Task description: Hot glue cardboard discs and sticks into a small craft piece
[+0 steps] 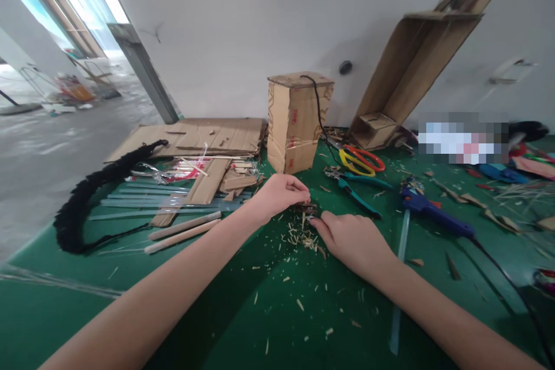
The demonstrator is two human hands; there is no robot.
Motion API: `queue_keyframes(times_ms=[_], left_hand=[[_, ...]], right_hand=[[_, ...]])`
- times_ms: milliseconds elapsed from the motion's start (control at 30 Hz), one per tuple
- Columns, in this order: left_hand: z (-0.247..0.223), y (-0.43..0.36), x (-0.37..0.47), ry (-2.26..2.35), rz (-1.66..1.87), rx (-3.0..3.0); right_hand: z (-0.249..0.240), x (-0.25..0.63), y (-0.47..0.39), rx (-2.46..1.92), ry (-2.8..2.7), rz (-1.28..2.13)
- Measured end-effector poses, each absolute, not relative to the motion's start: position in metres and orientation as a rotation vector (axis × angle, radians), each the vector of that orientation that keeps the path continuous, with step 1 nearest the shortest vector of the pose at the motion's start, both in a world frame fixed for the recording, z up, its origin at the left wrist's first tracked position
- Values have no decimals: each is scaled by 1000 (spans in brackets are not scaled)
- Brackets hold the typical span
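Observation:
Near the middle of the green table, my left hand point(284, 195) is closed at the fingertips beside a small dark brown piece point(306, 208); what it pinches is too small to make out. Just to the right, my right hand point(353, 238) is closed round something mostly hidden, with a small pale, shiny tip showing by the thumb. A thin pale sliver stands between the hands. Light shavings point(303, 239) are heaped below them and scattered toward the front.
Behind the hands stands a cardboard box point(291, 127) with a black cord. Right: teal pliers point(355, 198), scissors point(364, 161), a blue glue gun point(437, 217). Left: glue sticks point(130, 203), wooden rods point(184, 234), cardboard strips point(210, 181) and a black fuzzy strip point(71, 217).

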State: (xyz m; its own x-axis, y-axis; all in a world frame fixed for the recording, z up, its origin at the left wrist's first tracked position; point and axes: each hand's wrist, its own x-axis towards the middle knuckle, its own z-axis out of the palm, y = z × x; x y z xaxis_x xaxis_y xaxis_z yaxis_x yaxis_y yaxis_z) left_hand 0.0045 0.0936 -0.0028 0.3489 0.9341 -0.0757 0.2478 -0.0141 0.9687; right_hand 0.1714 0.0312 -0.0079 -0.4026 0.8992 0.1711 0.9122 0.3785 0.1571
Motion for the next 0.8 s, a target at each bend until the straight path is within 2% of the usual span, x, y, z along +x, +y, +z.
queue_keyframes(times_ms=[367, 600, 800], left_hand=[[3, 92, 5, 1138, 733, 1447], [4, 92, 5, 1119, 725, 1421], [0, 92, 3, 1059, 813, 1431]], right_hand=[[-7, 169, 31, -1667, -2565, -359], [-6, 173, 32, -1494, -2656, -351], [-6, 173, 33, -1637, -2563, -337]])
